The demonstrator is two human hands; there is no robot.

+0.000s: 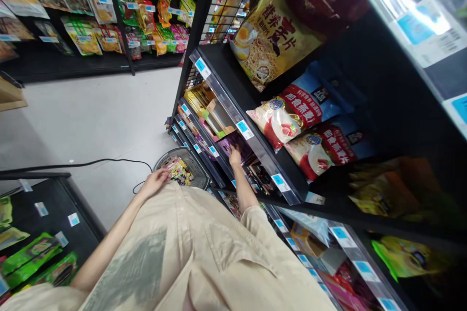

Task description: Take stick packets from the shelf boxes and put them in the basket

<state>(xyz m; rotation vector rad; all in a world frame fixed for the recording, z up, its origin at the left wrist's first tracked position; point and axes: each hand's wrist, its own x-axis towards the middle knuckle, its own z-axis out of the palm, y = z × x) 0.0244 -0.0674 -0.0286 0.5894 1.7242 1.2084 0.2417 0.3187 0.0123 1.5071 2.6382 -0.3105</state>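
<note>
My right hand (pixel 235 156) reaches into a lower shelf of the rack on the right. Its fingers are closed at a purple package (pixel 226 145), and their tips are partly hidden. My left hand (pixel 156 182) is held in front of my body, over the near left side of a grey plastic basket (pixel 202 171). Its fingers are loosely bent, somewhat apart, and nothing shows in them. Small packets (pixel 179 170) in colourful wrappers lie in the basket. Beside the purple package stands an open display carton (pixel 215 119) with a green edge.
Above my right hand, a shelf edge (pixel 228 107) with price tags juts out, bearing oatmeal bags (pixel 288 112). A black cable (pixel 91 162) runs over the pale floor (pixel 105 116). On the left stands a low black display (pixel 47 204); hanging snack bags (pixel 82 36) line the back.
</note>
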